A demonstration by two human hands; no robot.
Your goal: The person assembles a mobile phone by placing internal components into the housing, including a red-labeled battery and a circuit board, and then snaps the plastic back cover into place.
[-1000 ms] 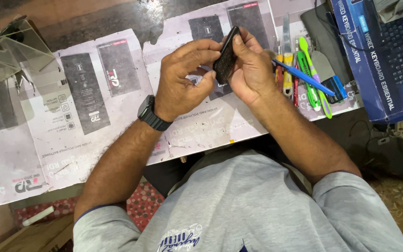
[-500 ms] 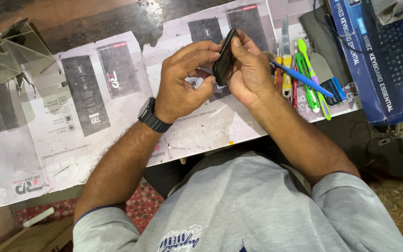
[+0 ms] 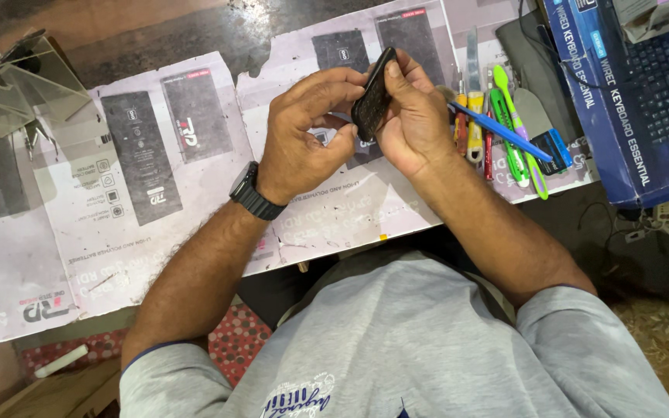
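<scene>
Both my hands hold a small black mobile phone (image 3: 372, 94) edge-on above the workbench. My left hand (image 3: 303, 131), with a black watch on its wrist, wraps the phone's left side, the fingers curled over its top. My right hand (image 3: 410, 116) grips the right side with the thumb pressed on the upper edge. The phone's face is turned away, so its screen is hidden.
Printed paper sheets (image 3: 156, 162) cover the bench. To the right of my hands lie several tools: a blue pen-like tool (image 3: 505, 133), a green toothbrush (image 3: 514, 131), a yellow-handled knife (image 3: 474, 116). A blue keyboard box (image 3: 629, 101) stands far right. Clear plastic pieces (image 3: 17, 85) sit at the upper left.
My hands and the phone have stayed nearly in place. The fingers shifted slightly on the phone's edge.
</scene>
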